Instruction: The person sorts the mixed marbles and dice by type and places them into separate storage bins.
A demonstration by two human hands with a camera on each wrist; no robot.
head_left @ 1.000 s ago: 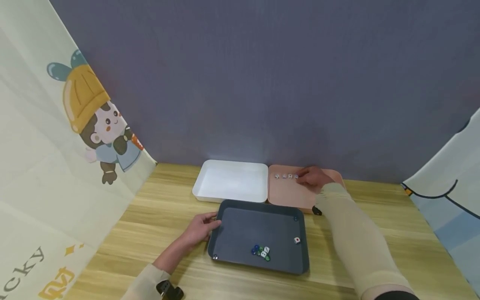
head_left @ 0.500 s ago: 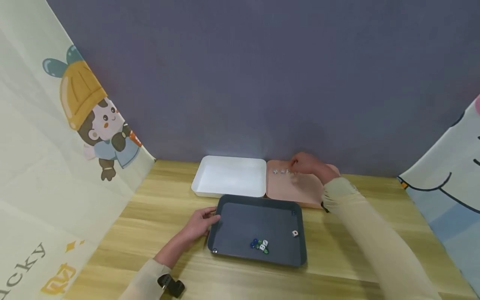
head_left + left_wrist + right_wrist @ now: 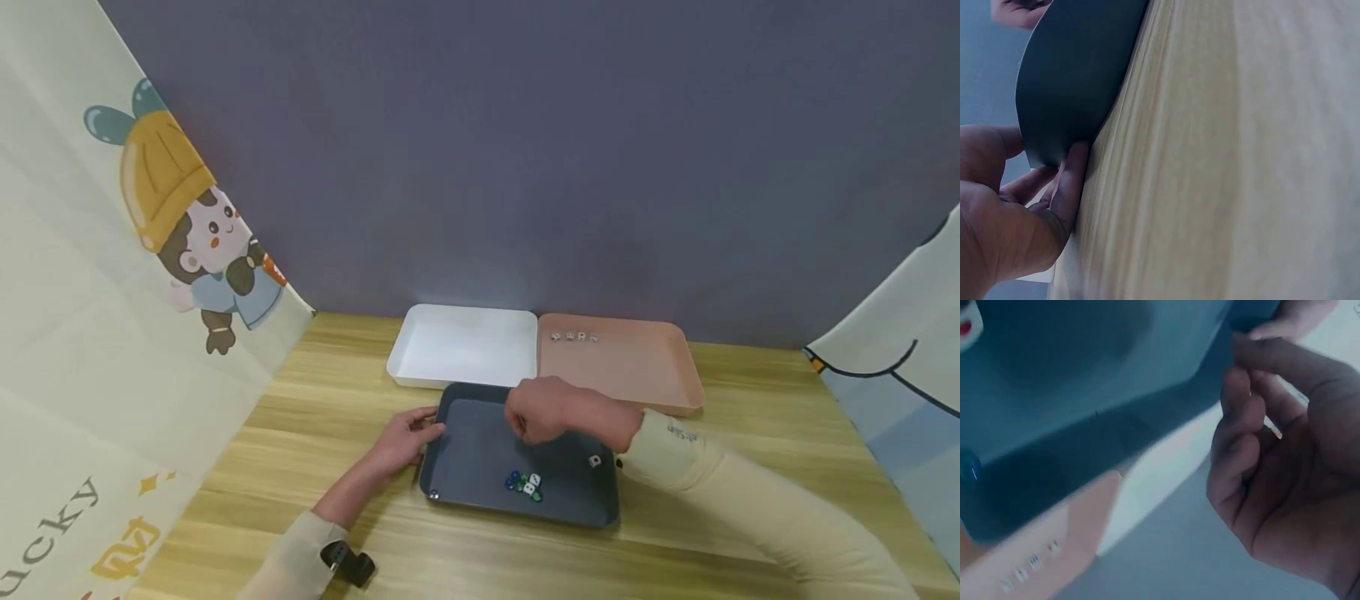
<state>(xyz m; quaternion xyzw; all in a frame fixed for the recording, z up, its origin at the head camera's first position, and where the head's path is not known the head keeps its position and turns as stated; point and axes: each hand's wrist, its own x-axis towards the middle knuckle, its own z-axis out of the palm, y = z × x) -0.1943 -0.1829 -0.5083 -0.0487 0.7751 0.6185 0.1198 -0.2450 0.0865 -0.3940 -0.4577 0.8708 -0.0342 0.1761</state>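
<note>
Change: right hand point(image 3: 542, 410) was at the dice row point(image 3: 582, 337) half a second ago; now over the upper part of the dark tray point(image 3: 472, 442), frame center. Four dice now uncovered, upper left of the pink tray point(image 3: 630, 362).
Meaning (judgement): attention looks back on the dark tray.
Right fingers: curled in, apart from the left hand; can't tell if anything is held.
Left hand point(image 3: 401, 437): grips dark tray's left rim, thumb over, fingers outside.
Dark tray load: dice pair point(image 3: 532, 485) with blue and green pieces, lower middle; lone die point(image 3: 595, 461) near right edge.
Dark tray axis: long side left-right, dipping slightly rightward; opening up.
Row axis: left-right, near the far rim.
</note>
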